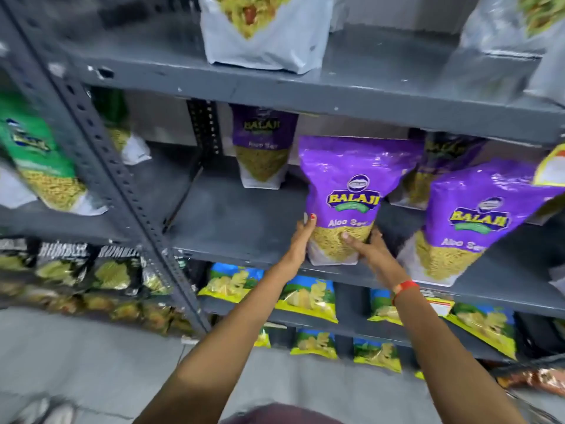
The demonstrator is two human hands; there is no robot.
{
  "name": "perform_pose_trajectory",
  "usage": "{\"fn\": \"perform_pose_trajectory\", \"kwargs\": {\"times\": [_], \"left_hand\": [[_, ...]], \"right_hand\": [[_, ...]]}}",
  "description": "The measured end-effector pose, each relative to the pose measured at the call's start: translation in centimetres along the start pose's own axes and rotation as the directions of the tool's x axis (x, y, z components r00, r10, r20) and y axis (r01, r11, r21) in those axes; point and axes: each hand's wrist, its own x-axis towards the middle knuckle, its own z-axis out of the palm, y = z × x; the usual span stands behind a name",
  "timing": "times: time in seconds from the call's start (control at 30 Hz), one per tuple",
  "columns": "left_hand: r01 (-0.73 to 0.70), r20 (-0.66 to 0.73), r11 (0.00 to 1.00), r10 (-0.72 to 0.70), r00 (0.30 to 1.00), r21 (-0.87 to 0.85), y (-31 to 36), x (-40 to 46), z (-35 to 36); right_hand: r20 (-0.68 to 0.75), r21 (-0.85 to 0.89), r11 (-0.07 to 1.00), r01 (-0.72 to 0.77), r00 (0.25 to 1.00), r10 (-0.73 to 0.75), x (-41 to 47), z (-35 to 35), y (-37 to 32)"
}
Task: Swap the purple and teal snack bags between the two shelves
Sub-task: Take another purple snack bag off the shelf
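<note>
Purple bag (351,191), yellow logo; grey shelf (244,215); red wristband (405,287).

— What are you standing in front of?

— You face a dark grey metal shelving rack (336,87) with flat painted boards, chipped in spots. A perforated upright post (101,154) runs slantwise down the left side, and a second slotted post (205,127) stands at the back of the middle level.

— And behind the rack?

— You can see a pale wall (382,9) through the top level, plain and evenly lit.

— What is under you?

— A light grey floor (76,362), smooth, with a faint seam. The picture blurs toward its edges, so you cannot make out finer detail there.
</note>
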Motion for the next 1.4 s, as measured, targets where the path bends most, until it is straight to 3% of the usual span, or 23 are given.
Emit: {"fn": "perform_pose_trajectory", "kwargs": {"times": [0.2,0.43,0.7,0.87,1.4], "left_hand": [[-0.028,-0.058,0.999,0.027,0.998,-0.019,2.4,-2.7,-4.5],[-0.091,-0.159,0.994,0.081,0.984,-0.055,4.5,-0.5,-9.9],[-0.106,-0.265,0.993,0.089,0.96,-0.048,7.0,-1.1,-16.4],[-0.125,-0.274,0.99,0.105,0.956,-0.06,7.3,-1.2,-17.6],[-0.095,-0.257,0.995,0.099,0.961,0.027,7.0,-3.7,-18.6]], "right_hand": [[-0.035,-0.053,0.998,-0.044,0.999,0.042,-0.2,5.5,1.5],[-0.075,-0.015,0.999,0.035,0.996,-0.036,0.8,12.4,1.6],[0.024,-0.07,0.997,0.027,0.999,-0.026,1.4,19.4,1.3],[0.067,-0.149,0.986,0.071,0.996,-0.062,1.1,20.5,1.5],[0.101,-0.115,0.991,0.069,0.993,-0.057,-1.0,21.0,2.0]]}}
